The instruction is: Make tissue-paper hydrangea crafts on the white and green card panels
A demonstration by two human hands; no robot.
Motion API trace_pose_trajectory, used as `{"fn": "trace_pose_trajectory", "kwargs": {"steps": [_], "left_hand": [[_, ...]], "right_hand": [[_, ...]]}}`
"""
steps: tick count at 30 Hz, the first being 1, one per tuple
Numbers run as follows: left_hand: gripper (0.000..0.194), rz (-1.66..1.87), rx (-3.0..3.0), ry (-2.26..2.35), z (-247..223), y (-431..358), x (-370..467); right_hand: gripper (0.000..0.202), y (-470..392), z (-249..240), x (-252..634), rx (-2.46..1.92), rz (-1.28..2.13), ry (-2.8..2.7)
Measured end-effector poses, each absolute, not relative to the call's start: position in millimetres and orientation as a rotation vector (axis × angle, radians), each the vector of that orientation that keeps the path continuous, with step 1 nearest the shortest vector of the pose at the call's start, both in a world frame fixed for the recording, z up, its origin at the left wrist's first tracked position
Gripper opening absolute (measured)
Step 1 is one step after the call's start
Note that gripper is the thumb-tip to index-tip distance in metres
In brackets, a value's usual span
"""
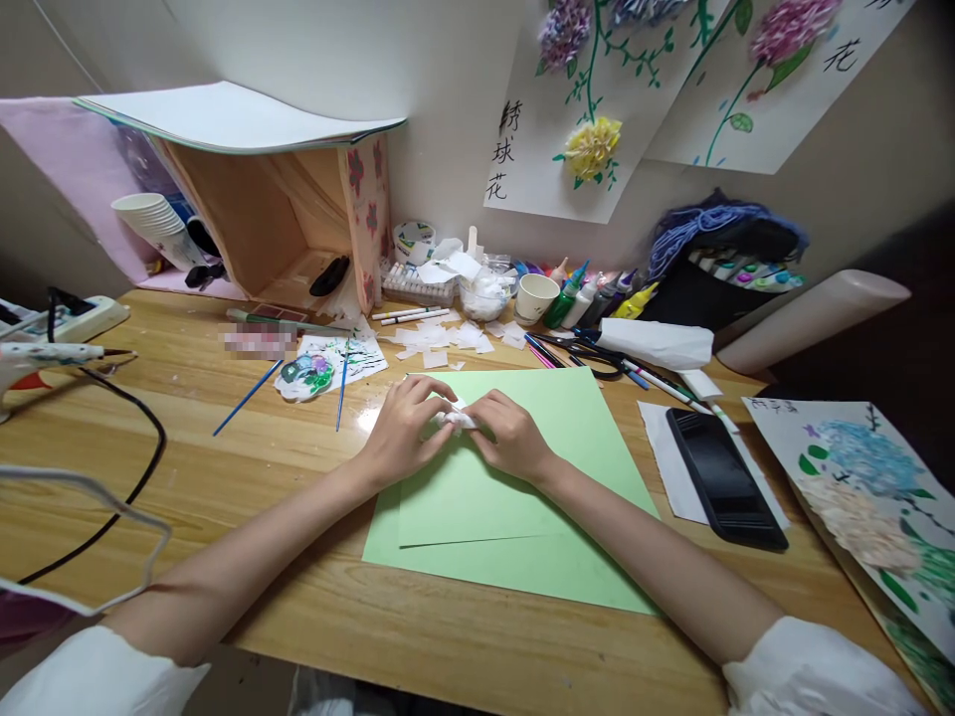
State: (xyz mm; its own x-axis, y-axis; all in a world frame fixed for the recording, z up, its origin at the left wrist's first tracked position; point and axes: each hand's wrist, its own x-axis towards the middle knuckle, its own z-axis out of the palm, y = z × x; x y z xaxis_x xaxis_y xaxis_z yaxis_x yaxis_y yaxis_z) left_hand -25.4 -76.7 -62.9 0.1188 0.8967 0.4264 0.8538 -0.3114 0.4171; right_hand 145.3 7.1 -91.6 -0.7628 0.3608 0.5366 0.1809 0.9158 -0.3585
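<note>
My left hand (409, 426) and my right hand (514, 434) meet above two overlapping light green sheets of paper (514, 557). Between their fingertips is a small crumpled piece of white tissue paper (461, 422). Fingers of the left hand are closed around one side of it. On the other side, the right thumb and fingers pinch its edge. The fingers partly hide the piece, so its full shape does not show. Behind the hands, small white paper squares (434, 359) lie scattered on the wooden table (298, 557).
A paper cup (535, 298), a bowl of white scraps (484, 296) and paint bottles (568, 296) line the back. Black-handled scissors (589, 353) and a phone (723, 477) lie right. At left are paintbrushes (249, 398), a glue gun (52, 356) and its black cable (153, 457).
</note>
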Motion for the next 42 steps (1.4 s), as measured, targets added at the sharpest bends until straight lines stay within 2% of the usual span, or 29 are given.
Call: {"fn": "trace_pose_trajectory", "kwargs": {"steps": [5,13,19,22,25,29,31,33,36,39,42], "left_hand": [[0.007,1.086,2.127,1.747,-58.7,-75.8,-28.3],[0.023,1.238,1.640,1.373,-53.0,-68.2,-37.9],[0.031,1.547,1.353,1.577,-43.8,-61.1,-68.8],[0.033,1.383,1.494,1.642,-44.4,-60.2,-71.2],[0.032,1.161,1.749,1.629,-51.4,-63.1,-60.4],[0.027,0.945,2.076,1.605,-63.5,-69.4,-43.7],[0.030,0.912,2.140,1.576,-68.3,-71.9,-38.5],[0.024,0.960,2.122,1.574,-71.9,-73.4,-35.3],[0.013,1.065,2.046,1.599,-75.4,-74.1,-32.7],[0.015,1.113,2.005,1.574,-78.3,-74.1,-31.1],[0.017,1.127,1.942,1.570,-80.5,-74.2,-30.5]], "right_hand": [[0.016,7.7,-89.0,146.0,-0.343,0.449,-2.413],[0.011,9.3,-81.0,150.0,-0.328,0.755,-2.219],[0.007,17.2,-83.2,156.1,-0.498,0.920,-2.090],[0.013,31.1,-83.3,158.4,-0.655,0.948,-1.935],[0.020,52.6,-82.7,163.5,-0.858,0.879,-1.778],[0.032,83.2,-92.4,173.7,-1.104,0.634,-1.884],[0.036,92.4,-100.2,176.4,-1.199,0.463,-1.990],[0.042,93.9,-104.9,176.1,-1.259,0.307,-2.047],[0.048,82.0,-100.6,171.9,-1.183,0.142,-2.056],[0.040,60.3,-88.3,166.1,-0.966,0.112,-2.075],[0.031,39.4,-80.5,161.1,-0.624,0.226,-2.211]]}}
